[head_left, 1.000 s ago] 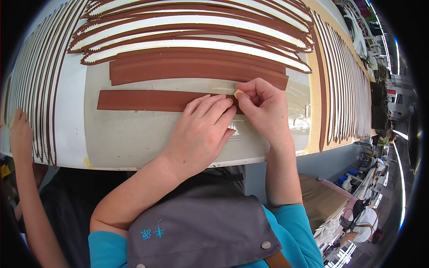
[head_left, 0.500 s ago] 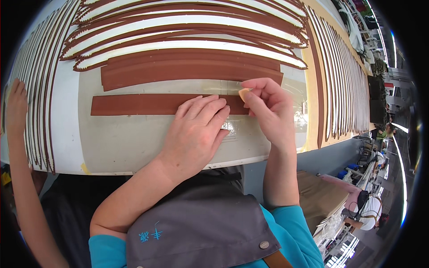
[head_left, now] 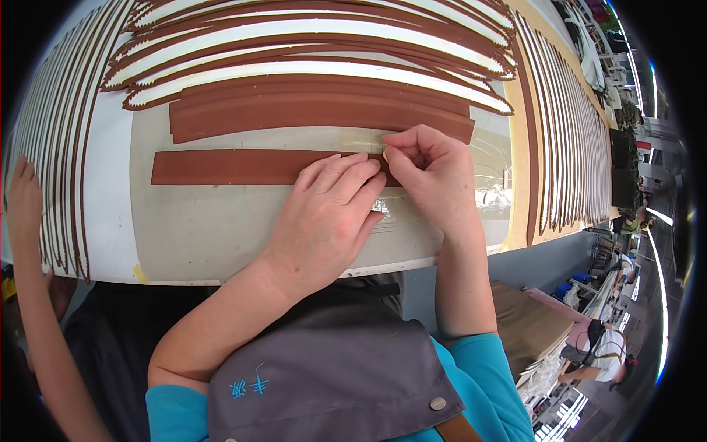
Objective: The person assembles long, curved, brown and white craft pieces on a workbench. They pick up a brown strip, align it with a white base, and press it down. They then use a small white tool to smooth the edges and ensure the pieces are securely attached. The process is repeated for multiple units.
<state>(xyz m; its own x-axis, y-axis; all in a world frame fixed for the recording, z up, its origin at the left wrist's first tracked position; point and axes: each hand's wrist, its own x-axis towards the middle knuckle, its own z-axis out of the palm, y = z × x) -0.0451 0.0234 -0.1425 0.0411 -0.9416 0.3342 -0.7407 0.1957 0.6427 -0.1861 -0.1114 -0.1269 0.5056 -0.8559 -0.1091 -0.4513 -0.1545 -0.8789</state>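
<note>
A long brown leather strip lies flat on a grey work mat. My left hand rests flat on the strip's right part, fingers pressing it down. My right hand is curled just right of those fingers, thumb and forefinger pinched at the strip's end, where a length of clear tape runs along the mat. Whether the pinch holds the tape or the strip's end I cannot tell.
A stack of wider brown strips lies just beyond. Many thin brown strips are laid out over the white table, at the far side and both ends. Another person's hand rests on the table's left edge. Stacked material sits lower right.
The view has shifted slightly, so the strip sits lower in the picture. Both hands stay on the strip's right end, barely moved.
</note>
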